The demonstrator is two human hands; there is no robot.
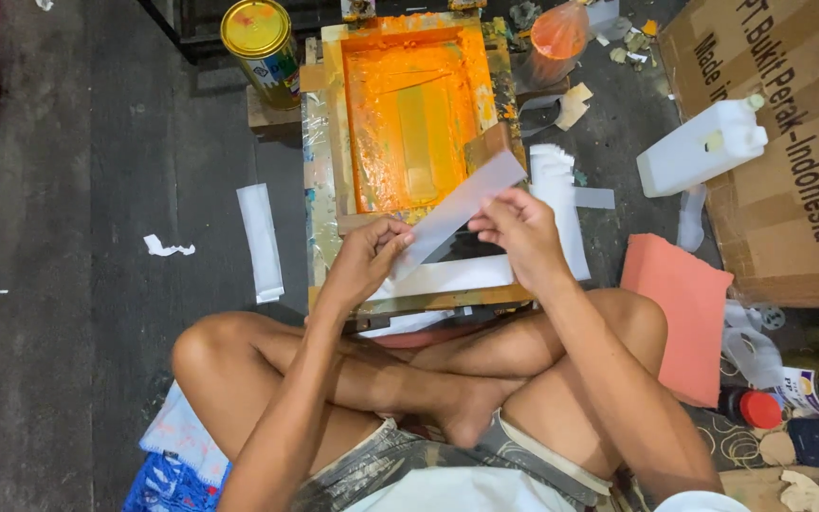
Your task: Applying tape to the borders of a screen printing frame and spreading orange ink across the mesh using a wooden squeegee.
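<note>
Item: a person is sitting cross-legged on a dark floor [97,190], working at a wooden screen-printing frame [409,114] whose mesh is lying thickly coated in orange ink; the left hand [367,256] is pinching the lower end of a long pale translucent strip [457,210] between thumb and fingertips, while the right hand [514,228] is pinching the same strip near its middle, fingers curled close; the strip is slanting up from the left hand toward the frame's near right corner, held clear above a white sheet [447,277] that is resting on the board just in front of the knees; a stack of white pieces [561,204] is lying right of the frame, and one similar strip [260,242] is lying apart on the floor to the left; progress, judging by the wet ink, appears well under way, though the held strip is showing no orange that can be made out; also sitting about: a yellow-lidded tin [260,38], a white plastic jug [703,147], a cardboard box [789,133], a coral foam block [680,313].
</note>
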